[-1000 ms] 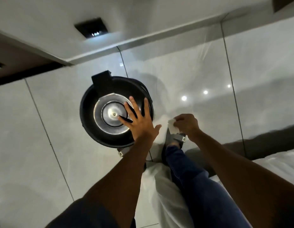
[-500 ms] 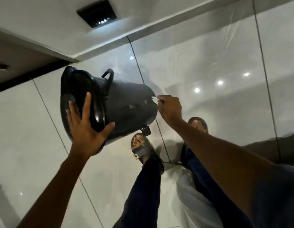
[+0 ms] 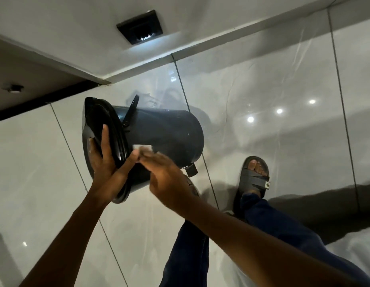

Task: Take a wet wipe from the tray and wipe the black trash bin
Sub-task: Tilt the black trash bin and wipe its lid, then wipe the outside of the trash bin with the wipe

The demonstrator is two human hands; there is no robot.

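Note:
The black trash bin (image 3: 165,133) is tipped on its side above the glossy floor, lid end to the left, base to the right, carry handle up. My left hand (image 3: 106,160) grips the lid rim, fingers spread over the lid and thumb under the edge. My right hand (image 3: 165,172) is blurred and presses a white wet wipe (image 3: 143,148) against the bin's near side, just right of the lid. Only a small corner of the wipe shows above the fingers. A foot pedal (image 3: 191,169) juts from the bin's base.
White glossy floor tiles (image 3: 273,83) reflect ceiling lights. My sandalled foot (image 3: 255,177) stands right of the bin, legs in blue jeans below. A wall with a dark vent (image 3: 140,27) lies beyond, a dark strip at left. White cloth (image 3: 358,245) sits at lower right.
The bin went from upright to tipped on its side in my left hand. My right hand with the wipe moved from the bin's base end to its side near the lid.

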